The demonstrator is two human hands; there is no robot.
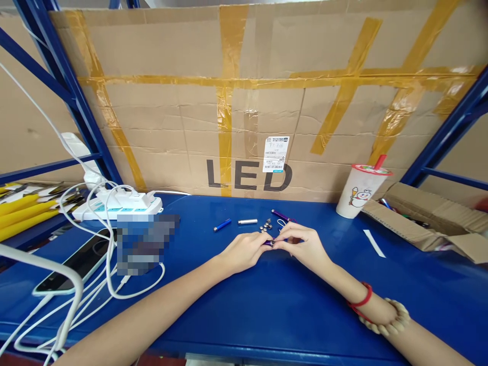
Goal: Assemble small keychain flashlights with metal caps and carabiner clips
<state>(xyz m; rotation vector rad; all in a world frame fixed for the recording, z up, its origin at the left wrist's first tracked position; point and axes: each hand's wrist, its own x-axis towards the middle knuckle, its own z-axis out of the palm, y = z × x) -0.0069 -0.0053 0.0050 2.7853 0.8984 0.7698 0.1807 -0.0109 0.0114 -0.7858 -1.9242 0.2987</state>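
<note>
Over the blue table, my left hand (244,251) pinches a small dark purple metal tube (269,243), mostly hidden by the fingers. Fingertips of my right hand (305,243) are closed at the tube's other end and meet those of my left. Just beyond lie several small round silver pieces (266,225), too small to name surely. A purple tube (281,215) rests behind my right hand, beside a white cord loop (281,222). Further left are a silver tube (247,221) and a blue tube (222,225) with a metal end.
Left, a power strip (122,205) with white cables and a charging phone (76,262) lie near a blurred patch. At right stand a drink cup (360,193) with a red straw, a paper strip (374,243) and an open cardboard box (427,218). A large carton (171,127) backs the table (244,315).
</note>
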